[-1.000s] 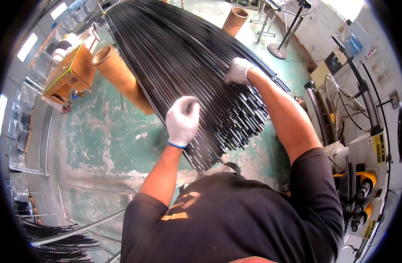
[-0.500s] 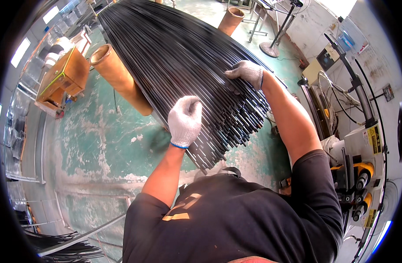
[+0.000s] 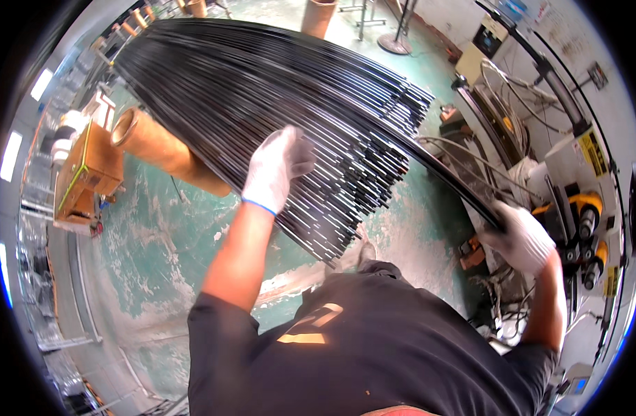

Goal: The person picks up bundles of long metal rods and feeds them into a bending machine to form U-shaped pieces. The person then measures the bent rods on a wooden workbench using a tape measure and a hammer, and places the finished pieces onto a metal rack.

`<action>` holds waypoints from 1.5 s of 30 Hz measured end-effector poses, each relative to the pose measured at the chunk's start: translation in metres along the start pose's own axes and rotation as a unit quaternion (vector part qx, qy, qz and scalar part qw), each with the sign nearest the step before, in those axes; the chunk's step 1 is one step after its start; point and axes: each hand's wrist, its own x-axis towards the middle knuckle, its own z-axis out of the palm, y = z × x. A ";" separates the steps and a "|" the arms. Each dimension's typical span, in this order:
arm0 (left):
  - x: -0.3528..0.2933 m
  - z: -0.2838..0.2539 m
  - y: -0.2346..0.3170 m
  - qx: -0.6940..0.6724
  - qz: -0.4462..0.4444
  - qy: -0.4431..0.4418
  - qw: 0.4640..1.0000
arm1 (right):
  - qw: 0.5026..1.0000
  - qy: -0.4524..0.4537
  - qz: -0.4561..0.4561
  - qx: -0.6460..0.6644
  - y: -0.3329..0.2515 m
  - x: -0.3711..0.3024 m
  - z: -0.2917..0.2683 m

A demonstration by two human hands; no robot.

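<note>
A broad pile of long, thin black rods point(image 3: 214, 76) runs from the far left toward me, its uneven near ends fanned out in front of my body. My right hand point(image 3: 522, 236), in a white knit glove, is closed around the near end of a small bunch of black rods point(image 3: 443, 170) drawn out to the right of the pile. My left hand point(image 3: 276, 166), gloved in white with a blue cuff edge, hovers over or touches the middle of the pile. Its fingers are smeared by motion, so their grip is unclear.
Brown cardboard tubes point(image 3: 162, 152) stand against the pile's left side, and another tube point(image 3: 319, 17) is behind it. A wooden box point(image 3: 89, 170) sits farther left. On the right are a machine with yellow-and-black parts point(image 3: 585, 215), loose cables point(image 3: 519, 87) and a round stand base point(image 3: 395, 44).
My right hand has moved from the pile's right edge to near right, pulling a bunch of rods with it. My left hand has shifted slightly up and left. The view has turned.
</note>
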 end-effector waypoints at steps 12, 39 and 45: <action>0.091 0.114 -0.045 -0.154 -0.132 -0.085 0.976 | 0.812 0.496 0.239 -0.195 0.233 -0.238 0.157; 0.093 0.620 -0.267 -0.189 -0.234 -0.458 0.837 | 0.087 0.718 0.097 0.684 0.608 -0.242 0.181; 0.222 0.633 -0.310 -0.135 -0.197 -0.429 0.871 | 0.037 0.761 0.237 0.603 0.643 -0.217 0.126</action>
